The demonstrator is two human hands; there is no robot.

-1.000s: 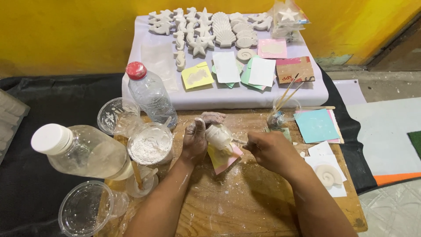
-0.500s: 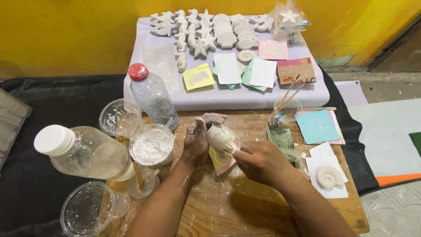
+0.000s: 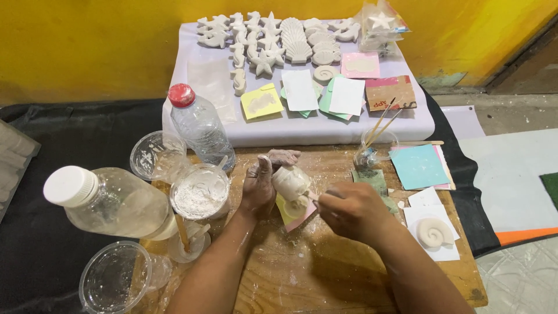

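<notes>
My left hand (image 3: pixel 260 187), dusted white, holds a small white plaster-coated mould (image 3: pixel 290 181) upright over the wooden board (image 3: pixel 325 273). My right hand (image 3: pixel 351 210) is closed around a thin tool whose tip touches the lower edge of the mould. Under the mould lie a yellow and a pink paper square (image 3: pixel 295 214) with a white plaster piece on them. A clear cup of white powder (image 3: pixel 200 193) stands just left of my left hand.
Two clear plastic bottles (image 3: pixel 200 126) (image 3: pixel 110 202) and empty clear cups (image 3: pixel 154 155) (image 3: pixel 114 284) stand at the left. A white tray (image 3: pixel 290 131) behind holds several plaster shapes and coloured paper squares. A cup with wooden sticks (image 3: pixel 376 142), a teal paper (image 3: pixel 418 165) and a plaster shell (image 3: pixel 435 233) lie at the right.
My right hand has slid slightly left and down, bringing the tool to the mould's lower edge. The left hand keeps the mould in the same place.
</notes>
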